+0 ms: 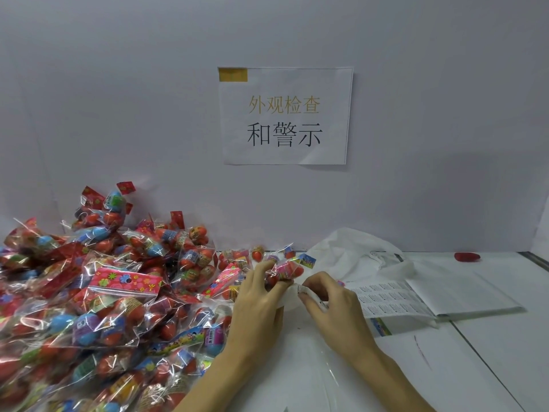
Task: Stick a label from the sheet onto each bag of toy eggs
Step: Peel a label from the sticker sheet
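A: Where is the bag?

B: Above the white table, just right of the pile. The left hand grips it with curled fingers round its near end.

A: Which way does it point?

B: Its long axis runs left to right and slightly away, with the printed header card at the far right end.

A: And the right hand?

B: It pinches a small white label between thumb and forefinger, at the bag's lower edge, close to the left fingertips.

A: The sheet?

B: Flat on the table, to the right, beside a crumpled white plastic bag. A sign hangs on the wall behind.
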Demonstrator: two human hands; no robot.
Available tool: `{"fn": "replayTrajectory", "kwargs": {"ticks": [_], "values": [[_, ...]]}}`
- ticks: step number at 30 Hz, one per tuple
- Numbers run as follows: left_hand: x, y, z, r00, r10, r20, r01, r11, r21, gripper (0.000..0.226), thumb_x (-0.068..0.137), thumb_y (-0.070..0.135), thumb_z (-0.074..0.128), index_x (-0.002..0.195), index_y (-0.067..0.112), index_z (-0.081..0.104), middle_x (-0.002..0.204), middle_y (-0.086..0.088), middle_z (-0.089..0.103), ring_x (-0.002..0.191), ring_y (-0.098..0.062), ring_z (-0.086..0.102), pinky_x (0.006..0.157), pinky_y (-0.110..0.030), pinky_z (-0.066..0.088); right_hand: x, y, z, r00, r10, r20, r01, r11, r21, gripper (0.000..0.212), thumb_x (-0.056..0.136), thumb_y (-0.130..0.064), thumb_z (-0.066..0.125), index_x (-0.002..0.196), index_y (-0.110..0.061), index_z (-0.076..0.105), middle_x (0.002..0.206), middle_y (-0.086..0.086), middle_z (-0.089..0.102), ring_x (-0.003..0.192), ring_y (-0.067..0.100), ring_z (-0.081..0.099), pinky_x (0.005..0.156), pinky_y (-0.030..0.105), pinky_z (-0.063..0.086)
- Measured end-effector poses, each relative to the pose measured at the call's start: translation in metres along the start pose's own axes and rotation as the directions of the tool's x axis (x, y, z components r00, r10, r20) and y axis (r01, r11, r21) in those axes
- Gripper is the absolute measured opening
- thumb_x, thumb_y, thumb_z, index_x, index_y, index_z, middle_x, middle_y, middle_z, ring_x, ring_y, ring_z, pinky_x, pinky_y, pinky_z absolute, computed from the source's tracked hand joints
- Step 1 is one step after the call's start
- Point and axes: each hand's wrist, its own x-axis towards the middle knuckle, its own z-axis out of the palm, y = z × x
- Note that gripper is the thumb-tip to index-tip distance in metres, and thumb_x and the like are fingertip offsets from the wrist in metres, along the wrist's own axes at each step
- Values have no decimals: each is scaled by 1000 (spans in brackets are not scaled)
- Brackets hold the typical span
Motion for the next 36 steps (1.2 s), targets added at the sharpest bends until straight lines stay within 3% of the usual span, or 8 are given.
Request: {"fn": "replayTrajectory", "kwargs": {"ticks": [7,14,21,28,32,36], "values": [[0,-1,-3,1000,-16,-10,16,1000,-20,48,71,-13,85,113,8,78,125,-20,66,109,-40,68,85,-46,63,2,-1,-3,983,138,123,-159,970,185,14,99,-27,70,109,-30,60,106,-17,70,101,-4,66,81,16,52],[0,3,-5,1000,1,13,-2,1000,21,39,72,-10,86,108,4,80,124,-23,68,110,-43,69,82,-50,64,3,0,-3,988,90,124,-96,995,41,4,98,-19,71,101,-20,74,101,-10,70,95,5,68,88,28,56],[0,3,-4,997,68,34,-69,998,11,42,74,-11,85,111,7,79,124,-19,67,110,-38,68,87,-41,62,4,4,-4,962,149,228,-154,988,4,6,100,-26,66,99,-29,62,103,-8,67,93,0,66,74,9,49],[0,3,-5,998,21,66,-22,999,25,50,70,-17,79,113,7,78,126,-18,66,109,-39,67,81,-48,61,2,2,0,999,36,38,-32,995,-99,9,93,-18,76,89,-22,69,85,-13,70,81,6,69,76,25,54],[1,3,-5,997,0,72,-2,1000,29,51,70,-18,80,113,8,78,126,-17,66,108,-38,67,81,-47,62,2,0,0,999,-43,-3,43,989,-143,13,91,-17,79,86,-22,68,83,-14,69,76,7,69,73,23,50],[0,1,-4,996,-14,85,12,1000,29,52,67,-16,85,112,9,79,127,-17,67,109,-38,68,82,-47,63,1,-1,-1,999,-37,-9,35,988,-148,28,90,-22,81,82,-29,55,79,-14,68,76,7,69,71,21,50]]}}
